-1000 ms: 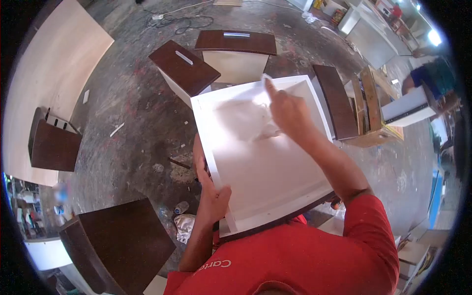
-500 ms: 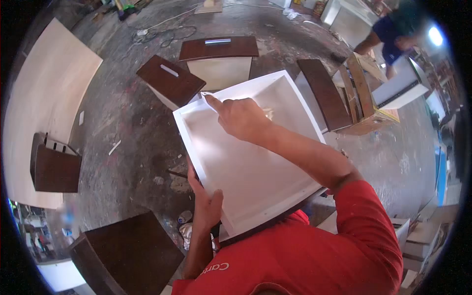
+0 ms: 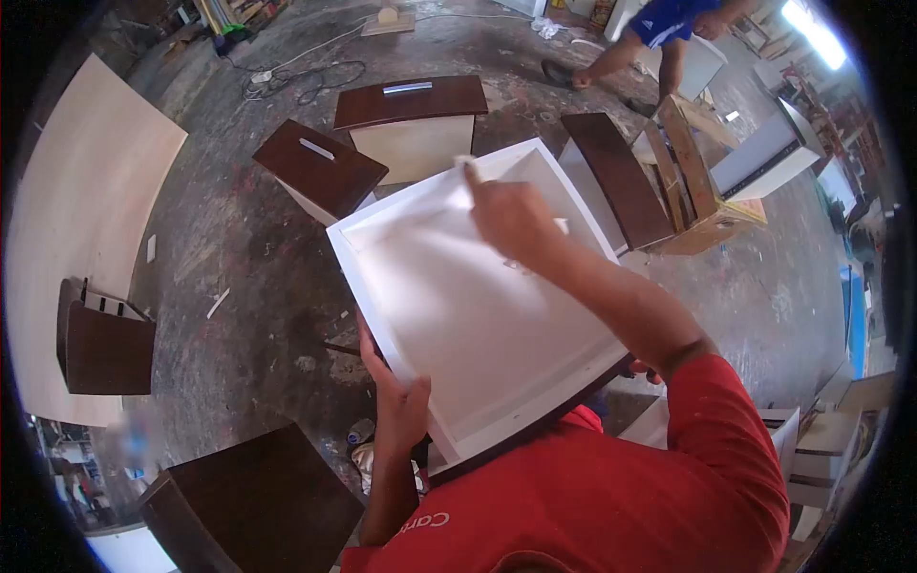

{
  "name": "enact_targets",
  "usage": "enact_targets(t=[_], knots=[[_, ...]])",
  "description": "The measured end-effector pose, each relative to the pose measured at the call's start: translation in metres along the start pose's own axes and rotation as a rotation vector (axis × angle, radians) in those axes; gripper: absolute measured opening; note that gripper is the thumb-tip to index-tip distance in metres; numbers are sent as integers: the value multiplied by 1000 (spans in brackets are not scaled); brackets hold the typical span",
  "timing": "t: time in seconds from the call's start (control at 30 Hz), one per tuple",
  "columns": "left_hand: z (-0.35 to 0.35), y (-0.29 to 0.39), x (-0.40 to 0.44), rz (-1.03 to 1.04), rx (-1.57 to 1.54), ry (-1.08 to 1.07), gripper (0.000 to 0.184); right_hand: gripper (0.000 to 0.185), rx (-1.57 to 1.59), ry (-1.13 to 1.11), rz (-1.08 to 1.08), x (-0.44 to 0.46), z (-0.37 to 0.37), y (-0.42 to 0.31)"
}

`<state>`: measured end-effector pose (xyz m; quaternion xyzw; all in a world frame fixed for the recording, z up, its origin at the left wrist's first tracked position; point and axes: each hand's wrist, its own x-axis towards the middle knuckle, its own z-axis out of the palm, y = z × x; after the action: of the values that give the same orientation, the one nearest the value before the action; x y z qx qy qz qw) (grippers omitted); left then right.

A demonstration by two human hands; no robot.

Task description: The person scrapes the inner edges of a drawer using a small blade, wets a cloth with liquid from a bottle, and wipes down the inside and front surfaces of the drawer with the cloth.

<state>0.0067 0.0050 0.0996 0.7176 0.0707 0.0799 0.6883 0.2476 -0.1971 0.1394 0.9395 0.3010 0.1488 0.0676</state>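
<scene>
A white drawer box (image 3: 468,382) with a dark front along its near side is tilted across my lap. My left hand (image 3: 401,406) grips its left wall, thumb over the rim and fingers on the outer side. Over the far wall, my right hand (image 3: 516,224) pinches a small whitish piece (image 3: 463,163) against the top rim. The piece is blurred, and I cannot tell whether it is cloth or paper. Inside the drawer, small pale scraps (image 3: 516,265) lie under my right wrist.
Brown-fronted drawers (image 3: 411,103) with metal handles stand on the floor ahead. A wooden crate (image 3: 712,220) is at right, a dark cabinet piece (image 3: 258,497) at lower left, and a plywood sheet (image 3: 86,210) at left. A person in blue shorts (image 3: 664,24) walks at the back.
My right hand has moved right along the far rim with the whitish piece. My left hand keeps its grip. The person at the back has moved left.
</scene>
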Motion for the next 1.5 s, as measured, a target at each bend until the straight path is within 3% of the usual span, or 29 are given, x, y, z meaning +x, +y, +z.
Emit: enact_targets(t=[0.07,0.17,0.27,0.33,0.4,0.47,0.63,0.7,0.83,1.0,1.07,1.13,1.27,1.43,1.5], knots=[[-2,-2,-1,5,-2,-18,109,64,78,134,-167,9,-3,-36],[0,1,0,12,5,-35,108,69,211,-29,-181,18,-25,-71],[-2,-6,0,29,27,-36,108,71,117,-10,-207,13,-31,-37],[-3,-7,3,30,18,-29,107,76,-4,-6,-89,4,-14,-10],[-3,-10,4,29,20,-27,107,66,95,-132,61,2,-24,14],[-4,-11,6,44,40,-29,106,59,181,-57,109,0,-26,24],[-3,-16,3,83,109,-25,106,57,254,-32,51,13,-19,-9],[-3,-14,2,39,111,-24,107,59,253,-211,18,22,-47,-30],[-3,-13,4,50,115,-31,108,65,305,-63,-68,20,-26,-10],[-2,-5,4,20,-21,-53,109,67,95,-124,81,0,-24,34],[1,1,1,-7,-114,-39,107,62,218,-54,138,0,-28,39],[0,5,-2,-28,-164,-28,105,59,278,-126,165,7,-32,22],[-7,-14,0,117,-125,-43,91,61,453,-23,-90,28,-24,-30],[-15,-4,-1,144,-63,26,64,61,589,39,-368,55,-16,-100],[-20,-10,-5,101,-186,37,63,61,636,-7,-447,44,-26,-107]])
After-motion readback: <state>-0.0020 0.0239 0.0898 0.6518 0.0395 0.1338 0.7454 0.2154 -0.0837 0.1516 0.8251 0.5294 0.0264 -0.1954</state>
